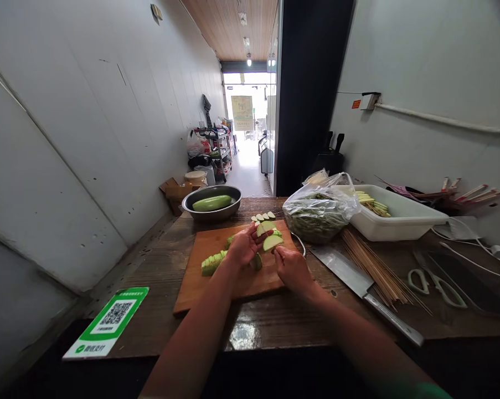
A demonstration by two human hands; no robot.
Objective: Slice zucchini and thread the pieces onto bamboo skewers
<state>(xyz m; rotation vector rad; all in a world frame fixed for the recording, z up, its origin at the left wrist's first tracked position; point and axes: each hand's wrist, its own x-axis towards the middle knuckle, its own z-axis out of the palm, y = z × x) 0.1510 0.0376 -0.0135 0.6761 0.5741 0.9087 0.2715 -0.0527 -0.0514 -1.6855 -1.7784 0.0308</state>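
Palm up over the wooden cutting board, my left hand has its fingers around the edge of a pale half-round zucchini slice. Close beside it, my right hand is pinched at the lower edge of another zucchini slice. Whether a thin skewer runs through these slices I cannot tell. On the board lies a row of cut zucchini, left of my hands. A short zucchini piece is below my fingers, and more pieces are partly hidden behind them. Several small slices lie past the board's far edge.
A metal bowl with a whole zucchini stands behind the board. To the right are a filled plastic bag, a white tub, a cleaver, wooden skewers and scissors. A QR-code card lies front left.
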